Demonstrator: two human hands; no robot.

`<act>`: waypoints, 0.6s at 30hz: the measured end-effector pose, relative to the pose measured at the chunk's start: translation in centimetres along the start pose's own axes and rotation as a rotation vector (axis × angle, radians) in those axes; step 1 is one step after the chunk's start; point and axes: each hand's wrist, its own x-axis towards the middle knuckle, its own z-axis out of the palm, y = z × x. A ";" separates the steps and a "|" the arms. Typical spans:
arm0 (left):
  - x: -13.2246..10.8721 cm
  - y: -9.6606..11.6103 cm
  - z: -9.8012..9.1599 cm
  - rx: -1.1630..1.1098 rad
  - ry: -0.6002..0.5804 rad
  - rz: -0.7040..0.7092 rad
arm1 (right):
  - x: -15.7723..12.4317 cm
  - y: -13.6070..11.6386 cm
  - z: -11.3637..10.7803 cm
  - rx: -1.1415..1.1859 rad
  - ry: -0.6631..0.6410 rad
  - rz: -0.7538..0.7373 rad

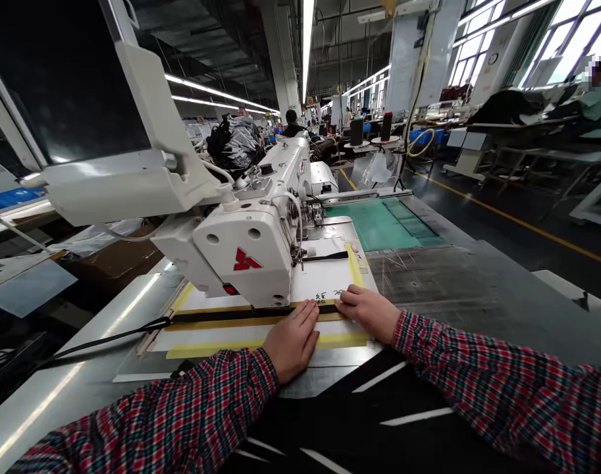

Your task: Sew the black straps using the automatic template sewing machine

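A black strap [216, 316] lies straight across a white template board [322, 273] edged with yellow tape, and passes under the front of a white sewing machine head [245, 247]. My left hand [293, 339] rests flat on the board, fingers stretched out, their tips over the strap. To its right, my right hand [372, 313] has its fingers bent and pinched at the strap's right end. That end is partly hidden under the fingertips. Another short black strip [327, 256] lies farther back on the board. Dark handwriting marks the board just behind my hands.
A dark screen [63, 79] on a white bracket overhangs the left side. Green sheet [384, 224] covers part of the metal table behind the board. Black fabric with white stripes [349, 421] lies at the front edge. Thread cones [357, 131] stand behind; people sit farther off.
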 end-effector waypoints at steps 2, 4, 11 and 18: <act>0.4 0.5 0.2 -0.014 -0.002 -0.006 | 0.0 -0.4 0.1 -0.055 -0.011 -0.020; 0.9 1.1 0.5 -0.025 0.003 -0.006 | 0.2 -0.6 0.1 -0.100 -0.033 -0.016; 1.0 1.3 0.9 -0.044 0.009 0.037 | -0.4 -0.2 -0.3 -0.049 -0.023 -0.009; 0.7 0.3 1.3 -0.091 -0.020 0.065 | -0.5 1.2 -0.4 0.093 -0.037 0.040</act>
